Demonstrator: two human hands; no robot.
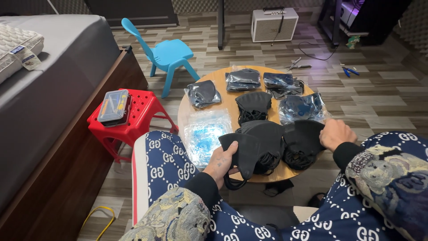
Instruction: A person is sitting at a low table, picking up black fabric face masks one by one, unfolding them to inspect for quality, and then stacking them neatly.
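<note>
My left hand (pixel 221 163) grips a black face mask (pixel 243 151) at the near edge of a small round wooden table (pixel 225 101), its ear loop hanging below. My right hand (pixel 336 133) rests with bent fingers on a pile of black masks (pixel 303 140) at the table's right side. Another stack of black masks (pixel 253 106) lies in the middle. Bagged black masks (pixel 203 93) (pixel 243 79) (pixel 282 83) line the far edge. Empty clear plastic bags (pixel 205 134) lie at the left, and a clear bag with masks (pixel 303 107) at the right.
A red plastic stool (pixel 143 111) carrying a clear compartment box (pixel 113 106) stands left of the table, with a blue child's chair (pixel 167 54) behind it. A bed (pixel 53 80) fills the left. A white speaker box (pixel 273 24), pliers (pixel 298 65) and cable lie on the floor.
</note>
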